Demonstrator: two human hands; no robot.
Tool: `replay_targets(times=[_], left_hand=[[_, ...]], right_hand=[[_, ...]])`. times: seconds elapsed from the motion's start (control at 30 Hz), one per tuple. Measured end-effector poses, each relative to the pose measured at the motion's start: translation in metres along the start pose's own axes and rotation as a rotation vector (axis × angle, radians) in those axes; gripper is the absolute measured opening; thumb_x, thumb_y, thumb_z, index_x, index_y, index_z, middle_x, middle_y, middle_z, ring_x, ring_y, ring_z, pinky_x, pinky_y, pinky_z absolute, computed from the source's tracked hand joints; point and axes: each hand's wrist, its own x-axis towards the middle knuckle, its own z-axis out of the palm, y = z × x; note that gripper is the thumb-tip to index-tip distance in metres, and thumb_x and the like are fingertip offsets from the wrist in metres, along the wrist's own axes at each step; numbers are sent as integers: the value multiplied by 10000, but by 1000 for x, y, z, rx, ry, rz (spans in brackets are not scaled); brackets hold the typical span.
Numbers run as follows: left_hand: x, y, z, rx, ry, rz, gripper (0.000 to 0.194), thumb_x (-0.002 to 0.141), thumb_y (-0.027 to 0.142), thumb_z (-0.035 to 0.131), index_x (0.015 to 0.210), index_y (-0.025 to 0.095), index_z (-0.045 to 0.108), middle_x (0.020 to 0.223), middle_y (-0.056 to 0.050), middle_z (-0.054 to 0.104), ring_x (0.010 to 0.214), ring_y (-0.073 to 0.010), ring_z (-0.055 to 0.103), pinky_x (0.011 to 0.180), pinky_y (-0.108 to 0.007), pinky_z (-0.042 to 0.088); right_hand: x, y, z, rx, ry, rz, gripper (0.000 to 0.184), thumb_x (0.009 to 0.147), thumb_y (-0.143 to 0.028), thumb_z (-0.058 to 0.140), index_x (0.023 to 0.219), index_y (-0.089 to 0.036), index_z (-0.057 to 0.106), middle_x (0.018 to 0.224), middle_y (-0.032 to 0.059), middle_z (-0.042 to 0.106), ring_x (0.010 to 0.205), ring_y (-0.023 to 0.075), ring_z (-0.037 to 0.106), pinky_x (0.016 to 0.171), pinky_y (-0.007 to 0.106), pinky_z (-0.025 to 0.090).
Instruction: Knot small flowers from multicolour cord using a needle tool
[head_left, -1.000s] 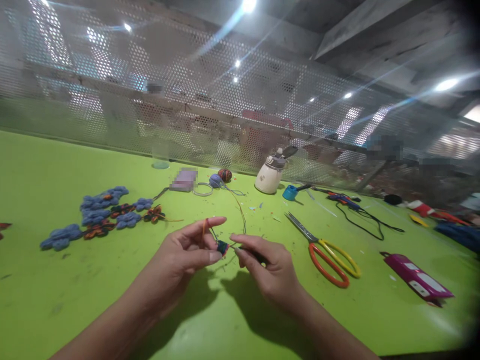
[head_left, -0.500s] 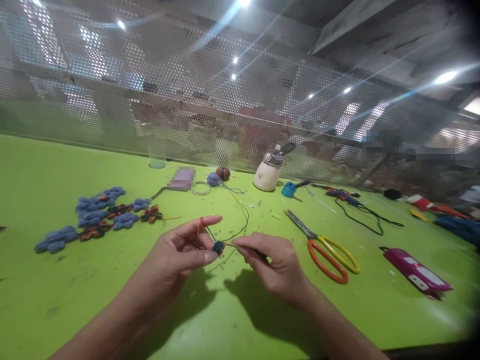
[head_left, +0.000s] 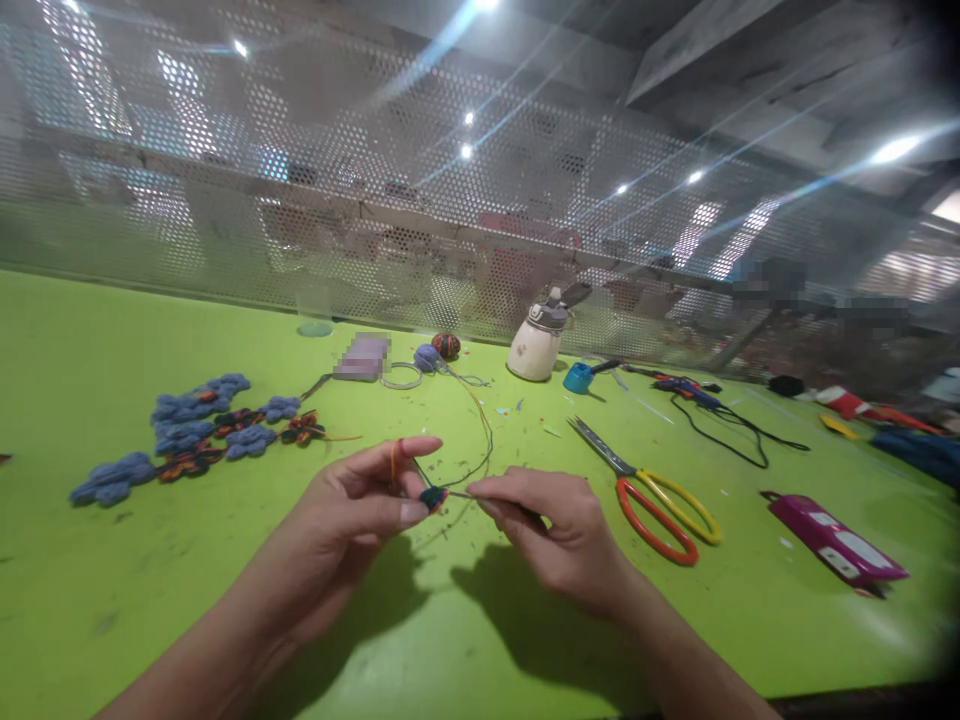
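Observation:
My left hand (head_left: 367, 500) pinches a small dark crochet piece (head_left: 433, 498) between thumb and fingers. Orange yarn (head_left: 395, 462) loops round its raised index finger, and a dark strand runs down to the piece. My right hand (head_left: 540, 515) is closed on a thin crochet hook (head_left: 459, 493), whose tip meets the piece. Beyond the hands, a strand of yarn (head_left: 489, 440) curves back to a multicoloured yarn ball (head_left: 446, 346) beside a blue-purple yarn ball (head_left: 427, 358). Left of my left hand lie several crocheted flowers (head_left: 184, 430), some blue, some dark and orange.
Scissors (head_left: 637, 485) with orange and yellow handles lie right of my right hand. Farther right is a magenta case (head_left: 836, 540). A white bottle (head_left: 534, 345), a blue pot (head_left: 578, 377) and a corded glue gun (head_left: 686, 390) stand or lie behind. A perforated screen (head_left: 420, 230) borders the green table (head_left: 90, 590).
The crochet piece has shifted slightly left and down and is turned in my left fingers. The hook shows a little more of its shaft. The surroundings are unchanged.

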Motion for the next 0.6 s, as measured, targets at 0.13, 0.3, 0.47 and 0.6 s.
replay_targets(times=[0.13, 0.3, 0.47, 0.6], left_hand=[[-1, 2, 1, -10, -2, -14, 387, 555, 85, 764, 919, 216, 760, 672, 21, 629, 643, -92, 520, 653, -203, 400], [1, -1, 1, -20, 4, -12, 365, 553, 84, 763, 895, 211, 762, 684, 26, 630, 665, -92, 527, 670, -200, 397], [1, -2, 0, -17, -19, -19, 207, 582, 78, 761, 757, 186, 734, 688, 31, 621, 656, -85, 525, 652, -188, 394], [1, -4, 1, -57, -88, -12, 132, 628, 77, 738, 613, 160, 637, 622, 45, 562, 581, -63, 463, 563, -165, 367]], right_hand=[[1, -2, 1, 24, 11, 28, 190, 864, -121, 562, 972, -160, 713, 686, 37, 680, 550, 119, 558, 526, 243, 432], [1, -3, 1, 77, 25, 69, 174, 851, -138, 584, 953, -155, 725, 689, 39, 681, 553, 119, 555, 528, 249, 431], [-1, -2, 4, 283, -4, 265, 150, 839, -199, 616, 917, -156, 737, 598, 9, 605, 516, 107, 496, 491, 241, 382], [-3, 2, 16, 709, 0, 497, 144, 811, -284, 668, 859, -158, 719, 526, -28, 513, 469, 77, 427, 434, 205, 295]])
